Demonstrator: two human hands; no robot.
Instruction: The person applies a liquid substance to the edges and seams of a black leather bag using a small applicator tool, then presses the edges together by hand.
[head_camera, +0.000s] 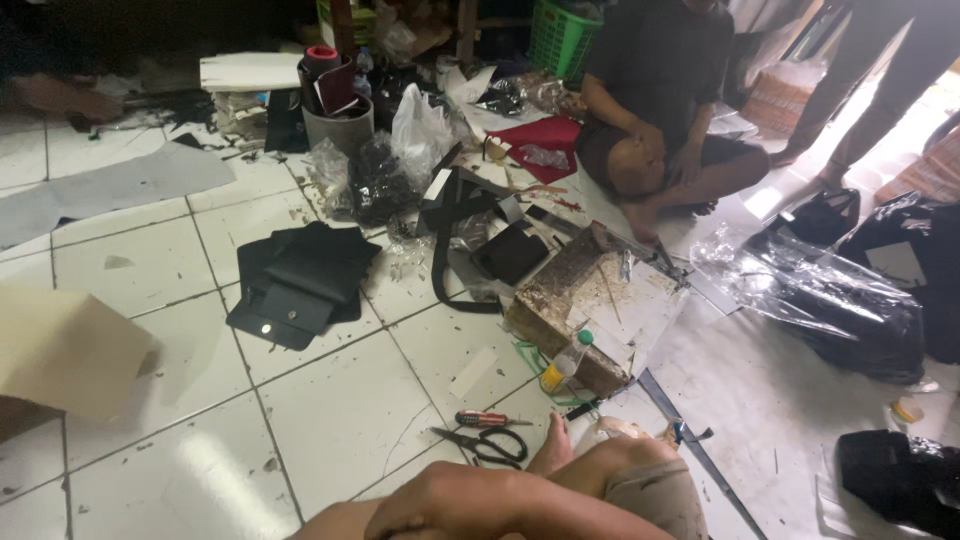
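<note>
My hand (455, 500) sits at the bottom edge, 6 o'clock, draped over my forearm, fingers curled loosely, holding nothing. Can't tell which hand it is; the other one isn't visible, so no call on it. My knee (640, 470) and foot (553, 447) are tucked in just right of it, as I'm sitting on the tile floor (330, 400).

Nearest tools: black-handled scissors (485, 443) just past the foot at 12 o'clock, lying flat, blades closed, with a red-handled screwdriver (490, 419) just beyond them. Both parked within arm's reach, I'd guess for quick grabs.

At 1 o'clock, a small bottle with a green cap (565, 362) leans against a worn wooden work board (590, 300), which looks like a cutting or gluing surface given the stains.

At 11 o'clock, a stack of black leather pieces (300, 280) with a snap button, laid flat.

Further out: a black strap (440, 270), clear plastic bags (810, 290) at 2 o'clock, a grey bucket (338, 120) with rolled material.

Far at 1 o'clock, another person (660, 110) sits cross-legged, hands on knee.
</note>
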